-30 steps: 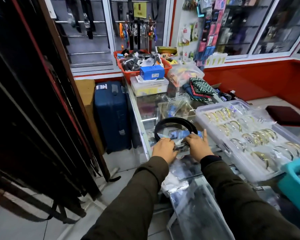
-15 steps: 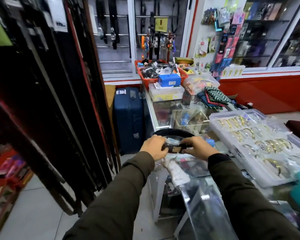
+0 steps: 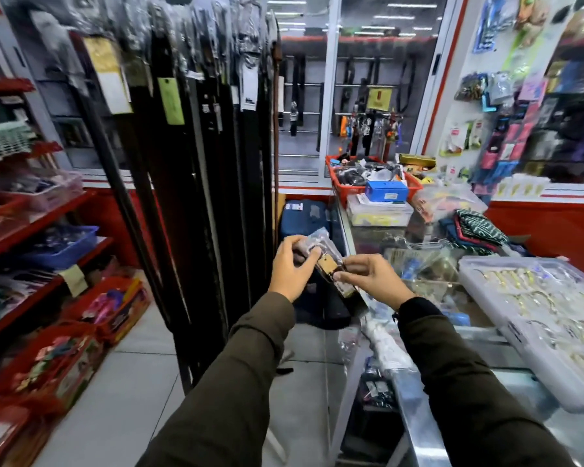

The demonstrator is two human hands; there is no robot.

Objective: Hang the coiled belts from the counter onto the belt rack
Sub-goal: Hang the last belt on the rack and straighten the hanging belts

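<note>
Both hands hold one belt (image 3: pixel 334 273) in clear wrap above the edge of the glass surface (image 3: pixel 415 429): the left hand (image 3: pixel 292 267) pinches its upper end, the right hand (image 3: pixel 373 281) pinches near the gold buckle, fingers pressed on it. Its long axis slants down to the right. The belt rack (image 3: pixel 196 146) stands up and left, nearer the left hand; the wrap's hanging end and the rack's hooks are hard to make out.

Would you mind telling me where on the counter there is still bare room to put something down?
Little is free. One bare glass strip runs along the near left edge, below the right sleeve. Elsewhere it is crowded: the bangle tray fills the right, packets the middle, and the red basket and boxes the far end.
</note>
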